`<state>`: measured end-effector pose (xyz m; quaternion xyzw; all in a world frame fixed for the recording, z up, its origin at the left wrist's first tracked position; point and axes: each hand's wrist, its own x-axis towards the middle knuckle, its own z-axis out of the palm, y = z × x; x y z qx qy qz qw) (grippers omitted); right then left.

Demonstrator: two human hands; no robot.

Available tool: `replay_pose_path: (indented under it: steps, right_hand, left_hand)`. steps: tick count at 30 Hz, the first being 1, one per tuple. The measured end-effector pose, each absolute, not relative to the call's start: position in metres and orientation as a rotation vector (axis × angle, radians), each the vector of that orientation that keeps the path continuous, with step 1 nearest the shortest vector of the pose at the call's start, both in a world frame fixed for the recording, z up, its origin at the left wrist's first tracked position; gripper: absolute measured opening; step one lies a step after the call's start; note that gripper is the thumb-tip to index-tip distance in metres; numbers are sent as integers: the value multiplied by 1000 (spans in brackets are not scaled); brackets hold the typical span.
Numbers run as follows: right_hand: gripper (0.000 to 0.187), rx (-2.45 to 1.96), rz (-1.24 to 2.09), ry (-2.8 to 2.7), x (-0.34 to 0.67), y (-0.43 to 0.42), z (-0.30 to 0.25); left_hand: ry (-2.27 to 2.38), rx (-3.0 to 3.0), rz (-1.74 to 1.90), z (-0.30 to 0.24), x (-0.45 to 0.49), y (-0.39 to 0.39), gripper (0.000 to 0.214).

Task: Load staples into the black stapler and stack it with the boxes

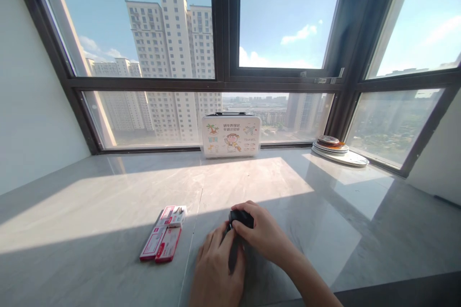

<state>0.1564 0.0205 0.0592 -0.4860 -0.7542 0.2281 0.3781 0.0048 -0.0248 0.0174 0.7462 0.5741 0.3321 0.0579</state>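
Left hand, right hand on one black object; three boxes

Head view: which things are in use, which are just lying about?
In use: small black object, held by left hand and right hand.
Lying about: red-and-white boxes beside the hands, untouched; white printed case at the window; stack of plates far right.

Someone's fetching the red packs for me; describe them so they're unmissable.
On the grey stone sill below the big window, look just left of the left hand. The red-and-white packs lie flat there, unlike the white case standing against the glass.
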Motion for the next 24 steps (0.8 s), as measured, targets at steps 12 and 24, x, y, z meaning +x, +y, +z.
replay_pose_path:
  steps: [12, 24]
  right_hand:
    - [24, -893, 961, -573, 169, 46, 45]
    - [45, -976, 957, -460, 229, -6, -2]
  left_hand:
    - [2000, 2310, 702, 7, 12, -25, 46]
    - [2209, 2276, 1241, -4, -33, -25, 54]
